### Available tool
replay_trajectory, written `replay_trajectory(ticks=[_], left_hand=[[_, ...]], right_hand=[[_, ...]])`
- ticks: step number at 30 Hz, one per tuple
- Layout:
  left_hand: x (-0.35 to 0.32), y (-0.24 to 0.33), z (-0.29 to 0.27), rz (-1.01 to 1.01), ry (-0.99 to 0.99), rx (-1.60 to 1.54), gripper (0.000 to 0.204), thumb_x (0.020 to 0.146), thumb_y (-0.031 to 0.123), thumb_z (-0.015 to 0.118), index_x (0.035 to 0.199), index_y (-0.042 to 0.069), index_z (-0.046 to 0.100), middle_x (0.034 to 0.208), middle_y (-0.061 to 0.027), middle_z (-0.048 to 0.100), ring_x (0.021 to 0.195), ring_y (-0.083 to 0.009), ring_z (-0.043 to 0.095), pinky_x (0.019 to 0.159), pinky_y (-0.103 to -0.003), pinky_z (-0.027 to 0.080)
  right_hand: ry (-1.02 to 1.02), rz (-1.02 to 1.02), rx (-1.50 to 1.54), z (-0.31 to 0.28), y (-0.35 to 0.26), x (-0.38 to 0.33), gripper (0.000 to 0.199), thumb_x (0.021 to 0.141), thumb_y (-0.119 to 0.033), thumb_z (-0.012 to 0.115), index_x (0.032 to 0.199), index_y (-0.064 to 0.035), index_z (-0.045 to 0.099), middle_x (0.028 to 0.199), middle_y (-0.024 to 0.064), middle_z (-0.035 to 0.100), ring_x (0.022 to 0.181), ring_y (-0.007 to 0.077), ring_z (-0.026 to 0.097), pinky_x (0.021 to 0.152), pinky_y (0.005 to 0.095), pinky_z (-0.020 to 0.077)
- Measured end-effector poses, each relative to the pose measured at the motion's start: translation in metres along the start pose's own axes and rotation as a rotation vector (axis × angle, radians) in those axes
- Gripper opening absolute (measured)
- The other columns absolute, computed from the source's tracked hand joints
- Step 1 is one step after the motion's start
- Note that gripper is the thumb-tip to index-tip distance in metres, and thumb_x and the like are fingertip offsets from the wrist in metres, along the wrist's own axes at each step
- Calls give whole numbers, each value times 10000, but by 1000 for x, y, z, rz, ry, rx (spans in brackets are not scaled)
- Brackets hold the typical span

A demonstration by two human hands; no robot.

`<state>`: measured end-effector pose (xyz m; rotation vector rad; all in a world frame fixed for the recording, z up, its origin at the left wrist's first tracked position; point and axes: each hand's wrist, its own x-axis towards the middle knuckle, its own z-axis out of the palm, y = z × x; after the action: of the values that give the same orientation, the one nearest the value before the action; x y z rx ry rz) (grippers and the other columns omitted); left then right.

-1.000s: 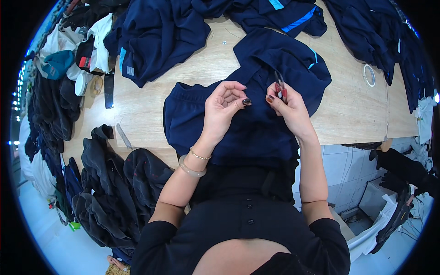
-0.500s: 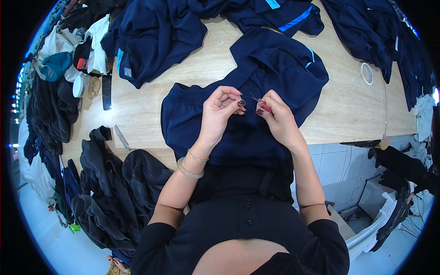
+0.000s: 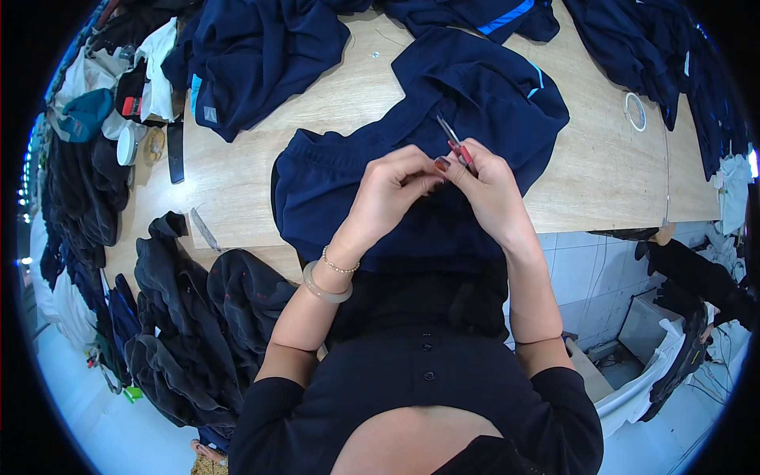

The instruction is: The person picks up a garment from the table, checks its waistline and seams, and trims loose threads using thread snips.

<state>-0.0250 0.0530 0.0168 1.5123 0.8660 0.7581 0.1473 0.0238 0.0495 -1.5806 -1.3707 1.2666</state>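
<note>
1. Head view, hands. The left hand (image 3: 393, 186) and the right hand (image 3: 488, 188) meet over a navy garment (image 3: 443, 134) spread on the wooden desk (image 3: 602, 170). The left grip is pressed together, pinching a small fold of the cloth, apparently to hold it taut and raised for the tool.
2. Head view, tool. The right grip is closed around red-handled thread snips (image 3: 457, 145), fingers wrapped on the handle. The long axis of the snips runs diagonally, the metal tip pointing up and to the left, away from the person, just clear of the pinched fold.
3. Head view, garment. It lies at the desk's near edge, its lower part hanging off the edge toward the person, which keeps the worked area within reach.
4. Head view, surroundings. Other navy garments (image 3: 253, 55) lie heaped at the far left; a tape roll (image 3: 635, 111) lies to the right; dark clothes (image 3: 198, 317) hang off the left edge.
</note>
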Motion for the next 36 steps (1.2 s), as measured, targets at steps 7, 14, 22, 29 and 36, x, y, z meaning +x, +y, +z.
replay_trajectory(ticks=[7, 14, 22, 29, 36], left_hand=[[14, 14, -16, 14, 204, -197, 76, 870, -52, 614, 902, -33, 680, 860, -37, 631, 702, -76, 601, 655, -197, 506], [27, 20, -21, 60, 235, -142, 82, 869, -33, 616, 886, -28, 695, 820, -46, 646, 688, -83, 607, 640, -200, 510], [34, 24, -20, 65, 212, -156, 92, 874, -21, 609, 886, -22, 701, 782, -38, 659, 678, -74, 597, 637, -201, 509], [36, 24, -20, 56, 210, -166, 88, 878, -10, 613, 891, -20, 700, 778, -33, 663, 674, -70, 590, 642, -201, 506], [36, 25, -20, 27, 160, -165, 83, 909, -3, 597, 921, -34, 673, 846, -34, 656, 704, -70, 568, 664, -200, 491]], right_hand=[[133, -163, -74, -30, -11, 3, 194, 951, -197, 599, 1000, -17, 544, 821, 58, 579, 752, 132, 545, 720, 258, 442], [60, -338, -504, -43, -27, 14, 161, 797, -127, 708, 895, -26, 630, 811, 54, 577, 793, 188, 557, 714, 300, 438], [22, -415, -669, -43, -38, 25, 139, 764, -138, 719, 830, -41, 646, 752, 65, 561, 748, 221, 540, 674, 332, 438], [-24, -420, -767, -44, -47, 26, 168, 752, -167, 733, 812, -35, 649, 751, 57, 566, 752, 215, 545, 669, 328, 444], [-37, -427, -780, -42, -48, 26, 167, 748, -167, 736, 808, -40, 646, 749, 56, 560, 747, 214, 543, 662, 332, 441]])
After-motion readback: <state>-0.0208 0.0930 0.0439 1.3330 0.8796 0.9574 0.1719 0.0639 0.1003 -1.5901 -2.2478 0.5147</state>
